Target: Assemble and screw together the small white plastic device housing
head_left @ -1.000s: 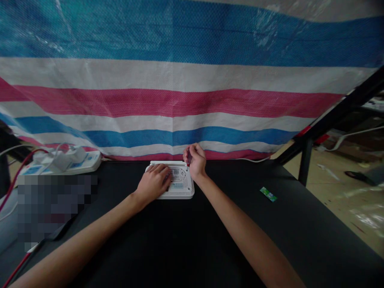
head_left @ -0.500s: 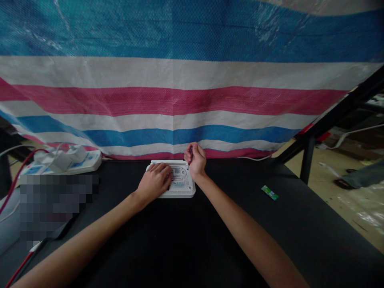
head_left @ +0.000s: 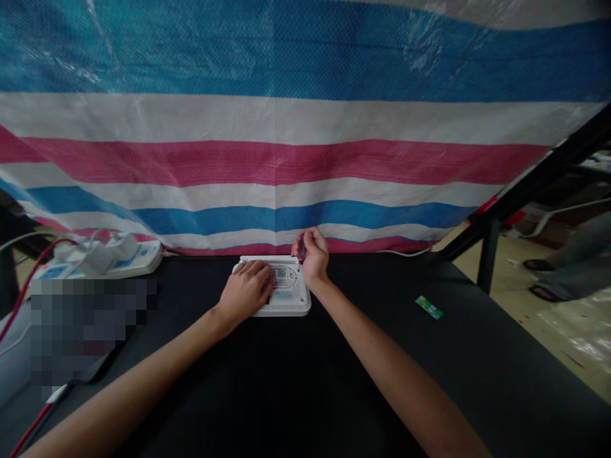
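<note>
A white router [head_left: 281, 310] lies on the black table with its labelled, vented underside facing up. Along its far edge runs a white antenna bar [head_left: 268, 259]. My left hand [head_left: 248, 283] rests spread over the left part of the router, fingers on the casing. At the router's far right corner, my right hand [head_left: 314, 257] is closed around a small screwdriver with a dark red handle [head_left: 301, 249]. The tool points down at the corner; its tip is too small to make out clearly.
A green packet [head_left: 429, 307] lies on the table to the right. At left are a white power strip [head_left: 147, 257] with plugs, a red cable [head_left: 28, 429] and a blurred-out dark object [head_left: 86, 331]. A striped tarp [head_left: 305, 162] hangs behind. Another person's legs [head_left: 577, 273] show at right.
The fingers of my right hand have shifted slightly around the screwdriver, showing more of its handle. My left hand and the router stay in place. More of the other person's legs shows.
</note>
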`<state>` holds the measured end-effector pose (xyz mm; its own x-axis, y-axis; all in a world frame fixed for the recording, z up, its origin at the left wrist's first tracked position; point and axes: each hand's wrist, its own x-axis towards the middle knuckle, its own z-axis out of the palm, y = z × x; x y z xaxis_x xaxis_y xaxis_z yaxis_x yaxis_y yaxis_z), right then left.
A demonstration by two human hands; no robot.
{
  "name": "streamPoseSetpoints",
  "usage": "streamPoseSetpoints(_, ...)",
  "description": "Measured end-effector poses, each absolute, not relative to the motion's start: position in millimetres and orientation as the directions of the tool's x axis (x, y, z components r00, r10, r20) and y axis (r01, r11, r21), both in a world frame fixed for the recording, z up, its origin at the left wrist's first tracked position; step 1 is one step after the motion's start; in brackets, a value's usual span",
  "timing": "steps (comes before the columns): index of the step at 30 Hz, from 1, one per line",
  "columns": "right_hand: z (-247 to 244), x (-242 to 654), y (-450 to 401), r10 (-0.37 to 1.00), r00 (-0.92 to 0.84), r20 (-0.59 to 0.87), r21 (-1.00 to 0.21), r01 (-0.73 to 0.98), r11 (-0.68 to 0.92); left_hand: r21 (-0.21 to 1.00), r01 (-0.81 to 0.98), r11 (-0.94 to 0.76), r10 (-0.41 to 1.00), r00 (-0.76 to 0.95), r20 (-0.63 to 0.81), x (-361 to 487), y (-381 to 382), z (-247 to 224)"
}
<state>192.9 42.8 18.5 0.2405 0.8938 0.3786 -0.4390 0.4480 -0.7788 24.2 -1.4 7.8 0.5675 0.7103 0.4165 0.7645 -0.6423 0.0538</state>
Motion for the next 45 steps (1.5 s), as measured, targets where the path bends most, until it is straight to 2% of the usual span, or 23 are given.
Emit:
streamPoseSetpoints(4,19.0,193.3,44.4,0.893,0.251,0.374,-0.798,-0.403,0.448,0.021,0.783,-0.621,0.720,0.561,0.409,25.1,-2.6,8.7)
streamPoseSetpoints(12,22.1,189.3,37.6,0.896,0.255,0.365,-0.768,-0.461,0.444,-0.013,0.815,-0.579,0.742,0.534,0.405,27.4,-3.2,9.8)
streamPoseSetpoints(21,24.6,187.4,36.4,0.898,0.218,0.382,-0.829,-0.349,0.437,0.017,0.833,-0.554,0.767,0.501,0.401,27.9,-4.5,10.1)
streamPoseSetpoints(30,20.3,187.1,35.6,0.893,0.209,0.398,-0.749,-0.489,0.448,-0.009,0.844,-0.537,0.768,0.493,0.408,28.0,-4.5,8.7)
streamPoseSetpoints(37,22.1,190.4,40.8,0.904,0.237,0.355,-0.809,-0.407,0.424,0.025,0.821,-0.570,0.749,0.508,0.425,25.8,-4.7,8.1)
streamPoseSetpoints(45,22.6,189.6,37.2,0.914,0.227,0.336,-0.781,-0.476,0.405,0.035,0.813,-0.581,0.743,0.512,0.431,24.8,-3.6,6.9)
